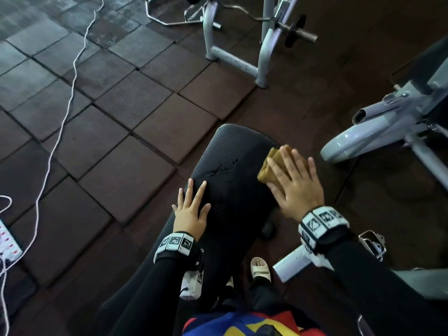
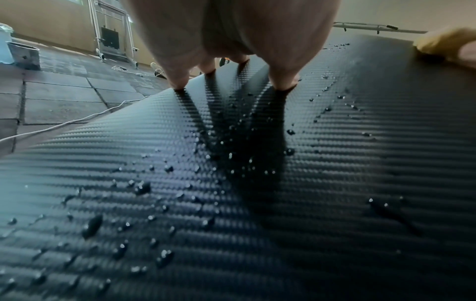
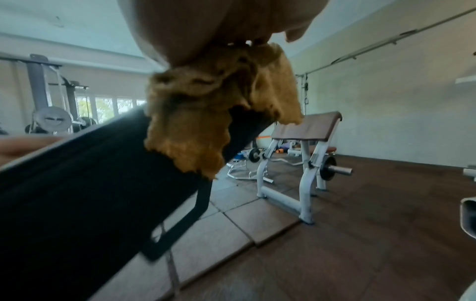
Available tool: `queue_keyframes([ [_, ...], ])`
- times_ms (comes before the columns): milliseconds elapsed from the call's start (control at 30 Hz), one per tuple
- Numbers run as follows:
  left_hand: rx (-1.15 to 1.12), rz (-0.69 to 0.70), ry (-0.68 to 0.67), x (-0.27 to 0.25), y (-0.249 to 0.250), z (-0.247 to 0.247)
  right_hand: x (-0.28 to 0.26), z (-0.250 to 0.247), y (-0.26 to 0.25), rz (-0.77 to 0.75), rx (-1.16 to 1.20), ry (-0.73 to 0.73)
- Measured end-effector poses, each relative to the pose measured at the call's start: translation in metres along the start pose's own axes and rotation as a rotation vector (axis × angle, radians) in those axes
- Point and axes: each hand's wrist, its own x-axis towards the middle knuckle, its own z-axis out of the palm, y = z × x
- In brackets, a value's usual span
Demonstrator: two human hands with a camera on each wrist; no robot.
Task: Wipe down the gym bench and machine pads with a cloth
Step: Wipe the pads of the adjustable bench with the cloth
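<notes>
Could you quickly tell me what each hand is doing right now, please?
Left hand: open, flat on the bench pad.
Right hand: open, pressing the cloth onto the pad.

A gym: dark rubber floor tiles, a grey steel curl bench with brown pad, a plate-loaded barbell, weight machines by windows.

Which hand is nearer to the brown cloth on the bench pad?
Right. The right hand lies flat on the brown cloth at the bench pad's right edge. The left hand rests flat on the pad's left side, apart from the cloth.
</notes>
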Motion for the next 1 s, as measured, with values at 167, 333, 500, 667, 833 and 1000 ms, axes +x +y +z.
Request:
queue_keyframes([
  [167,0.005,0.001,-0.009,0.0,0.001,-0.001,0.042,-0.005,-0.028,0.112,0.0,-0.008],
  [333,-0.006,-0.006,-0.008,-0.001,0.002,-0.001,-0.008,0.013,-0.072,-0.25,0.007,-0.076],
  [500,-0.005,0.003,-0.013,-0.001,0.0,-0.002,-0.071,0.02,-0.059,-0.308,0.057,-0.081],
  [667,-0.005,-0.003,-0.011,-0.001,0.001,-0.001,-0.037,0.003,-0.014,-0.154,0.022,0.006],
  [833,-0.017,-0.001,-0.023,-0.002,0.002,-0.002,0.033,-0.009,-0.016,-0.003,0.038,0.029],
  [1000,-0.012,0.005,-0.03,-0.003,0.002,-0.003,0.031,0.0,-0.049,-0.081,0.055,0.006],
])
